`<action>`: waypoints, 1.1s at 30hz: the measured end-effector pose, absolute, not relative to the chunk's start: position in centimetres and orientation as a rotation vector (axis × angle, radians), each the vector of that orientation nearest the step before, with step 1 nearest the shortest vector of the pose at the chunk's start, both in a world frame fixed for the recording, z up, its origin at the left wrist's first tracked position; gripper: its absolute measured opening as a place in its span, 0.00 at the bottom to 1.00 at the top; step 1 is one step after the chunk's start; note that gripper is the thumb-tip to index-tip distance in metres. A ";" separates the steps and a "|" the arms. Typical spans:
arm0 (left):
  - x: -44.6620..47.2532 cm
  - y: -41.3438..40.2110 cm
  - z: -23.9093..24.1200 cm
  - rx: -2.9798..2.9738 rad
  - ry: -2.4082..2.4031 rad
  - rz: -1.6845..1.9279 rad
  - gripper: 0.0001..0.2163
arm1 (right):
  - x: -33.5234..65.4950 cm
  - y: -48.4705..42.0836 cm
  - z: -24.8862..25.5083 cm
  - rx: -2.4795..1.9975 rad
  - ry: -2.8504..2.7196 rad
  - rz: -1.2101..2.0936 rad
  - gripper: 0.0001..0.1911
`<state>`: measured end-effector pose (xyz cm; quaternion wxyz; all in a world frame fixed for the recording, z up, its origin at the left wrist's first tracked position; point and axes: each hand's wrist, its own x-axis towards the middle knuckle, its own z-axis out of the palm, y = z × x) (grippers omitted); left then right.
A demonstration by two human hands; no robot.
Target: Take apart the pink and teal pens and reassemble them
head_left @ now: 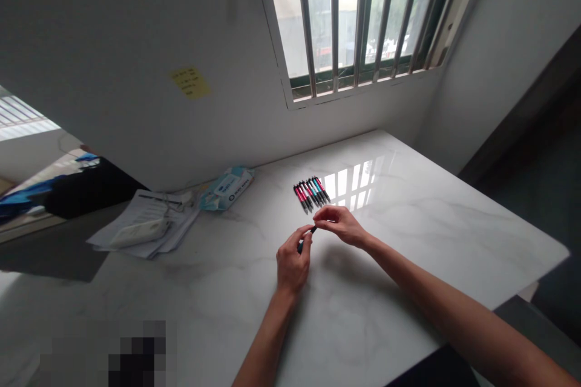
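Over the middle of a white marble table (408, 211), both hands hold one pen (307, 237). My left hand (293, 263) is closed round its lower, bluish barrel. My right hand (339, 224) pinches its dark upper end. Just beyond the hands, a row of several pens (311, 192) with pink, teal and black barrels lies side by side on the tabletop, apart from both hands.
A pack of wet wipes (227, 187) lies at the back left, beside a stack of papers (145, 227) with a white object on top. A barred window (358, 18) is in the wall behind. The table's right edge (540, 266) drops off to a dark floor.
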<state>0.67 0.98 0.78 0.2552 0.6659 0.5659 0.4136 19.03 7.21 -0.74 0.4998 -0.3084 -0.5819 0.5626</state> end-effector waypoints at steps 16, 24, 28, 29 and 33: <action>0.8 1.6 1.2 0.976 1.101 0.877 0.24 | 20.0 7.8 -0.5 -0.605 -1.201 1.566 0.18; 0.7 1.6 1.3 0.927 1.063 0.834 0.24 | 19.1 7.5 -0.9 -0.656 -1.146 1.587 0.18; 0.9 1.5 1.3 0.872 1.035 0.838 0.23 | 19.2 7.4 -0.8 -0.658 -1.154 1.632 0.17; 0.9 1.4 1.4 0.837 1.015 0.833 0.22 | 19.2 7.4 -0.7 -0.645 -1.157 1.625 0.17; 0.9 1.2 1.9 0.700 0.943 0.808 0.20 | 20.0 8.2 -0.3 -0.636 -1.148 1.495 0.14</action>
